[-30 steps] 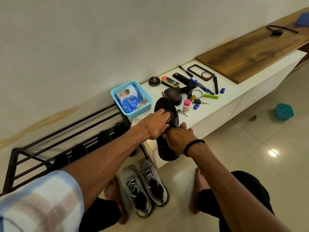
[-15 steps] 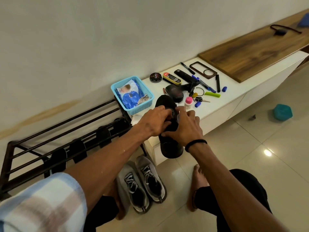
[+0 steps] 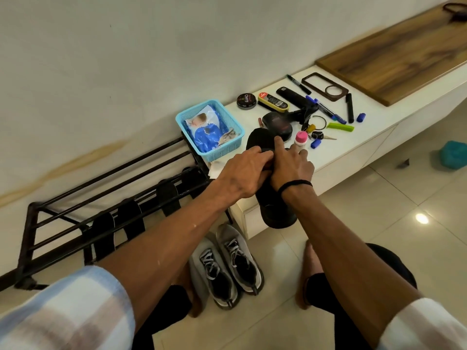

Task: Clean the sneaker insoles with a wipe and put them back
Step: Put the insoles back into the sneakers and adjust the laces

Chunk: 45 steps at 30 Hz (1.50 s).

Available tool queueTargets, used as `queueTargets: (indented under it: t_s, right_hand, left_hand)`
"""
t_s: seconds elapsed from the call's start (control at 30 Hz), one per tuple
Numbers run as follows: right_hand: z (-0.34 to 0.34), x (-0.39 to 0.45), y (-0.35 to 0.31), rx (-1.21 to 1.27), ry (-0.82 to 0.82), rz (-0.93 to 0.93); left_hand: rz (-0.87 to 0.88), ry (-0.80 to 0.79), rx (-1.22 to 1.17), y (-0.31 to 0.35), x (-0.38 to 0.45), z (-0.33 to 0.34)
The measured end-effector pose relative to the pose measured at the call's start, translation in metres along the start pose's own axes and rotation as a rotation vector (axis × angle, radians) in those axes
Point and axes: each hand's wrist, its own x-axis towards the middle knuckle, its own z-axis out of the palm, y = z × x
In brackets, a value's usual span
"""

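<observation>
Holding the insole (image 3: 262,147) over the counter (image 3: 353,147) edge, the left hand (image 3: 242,173) clamps its middle so the right hand (image 3: 290,168), fingers spread, can press along it; no wipe is visible. 2 sneakers (image 3: 227,266) wait at 6 o'clock; a basket (image 3: 209,127) crowds 11.

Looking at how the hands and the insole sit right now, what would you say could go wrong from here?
The right hand works beside the pink-capped bottle; a wider stroke might tip it. The black insole overhangs the white counter's edge above the grey sneakers, so if the left hand loosens, it may drop.
</observation>
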Motion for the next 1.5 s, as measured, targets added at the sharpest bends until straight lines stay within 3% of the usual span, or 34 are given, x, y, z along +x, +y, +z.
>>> queueTargets:
  t_s: [0.2,0.4,0.57,0.73,0.9,1.1,1.27,1.4,1.5]
  right_hand:
    - [-0.017,-0.008,0.017,0.111,-0.193,0.012]
    - [-0.045,-0.025,0.032,0.245,-0.088,-0.023]
    - [-0.035,-0.037,0.016,0.306,-0.358,-0.185]
    - [-0.031,-0.034,0.008,0.291,-0.516,-0.242]
    - [-0.026,-0.027,0.007,0.061,-0.423,-0.183]
    - [-0.031,-0.034,-0.002,-0.242,-0.451,-0.18]
    - [-0.045,-0.044,0.004,-0.193,-0.381,-0.25]
    - [-0.054,-0.064,0.025,0.031,-0.334,-0.362]
    - [-0.05,-0.078,0.043,0.066,-0.264,-0.391]
  left_hand:
    - [-0.061,0.035,-0.043,0.006,-0.002,0.01]
    - [-0.068,-0.004,-0.066,0.004,0.003,0.002]
    - [-0.159,-0.156,-0.028,0.004,0.023,-0.012]
    - [-0.208,-0.283,-0.034,-0.003,0.031,-0.022]
    - [-0.199,-0.23,-0.071,-0.004,0.026,-0.017]
    - [-0.151,-0.154,-0.068,0.004,0.021,-0.01]
    - [-0.123,-0.07,0.008,0.009,0.009,-0.003]
    - [-0.239,-0.027,-0.042,0.014,-0.002,0.011]
    - [-0.338,0.015,-0.153,0.018,-0.004,0.017]
